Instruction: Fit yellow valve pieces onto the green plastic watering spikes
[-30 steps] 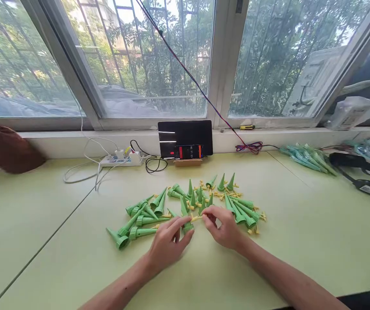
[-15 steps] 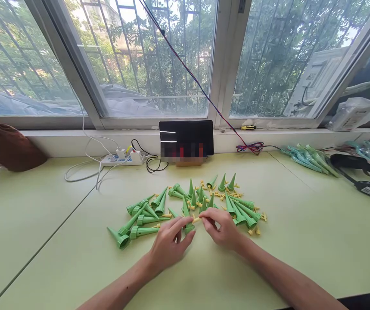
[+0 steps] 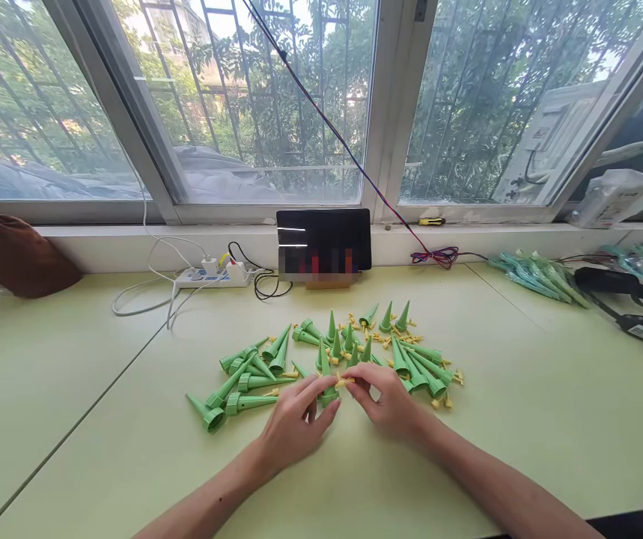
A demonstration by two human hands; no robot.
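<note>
My left hand (image 3: 296,421) is closed around the base of an upright green plastic plant-watering spike (image 3: 325,365), thumb in front and index finger behind. Close at its right side, my right hand (image 3: 387,398) pinches a small yellow plastic valve (image 3: 344,381) between thumb and fingertips. The valve lies against or very near the spike's side; whether it sits in a hole I cannot tell. Several more green spikes lie to the left, such as one tipped cone (image 3: 207,414), and others stand or lie behind and right, among them a spike (image 3: 403,317).
Loose yellow valves (image 3: 408,335) are scattered among the spikes. Behind them a dark tablet (image 3: 324,236) leans on a stand, with a power strip (image 3: 214,278) and cables to its left. Bagged teal pieces (image 3: 528,277) and a black strap (image 3: 635,303) lie at the right.
My right hand has shifted slightly left, bringing the yellow valve closer to the green spike. My left hand and its spike have stayed nearly still.
</note>
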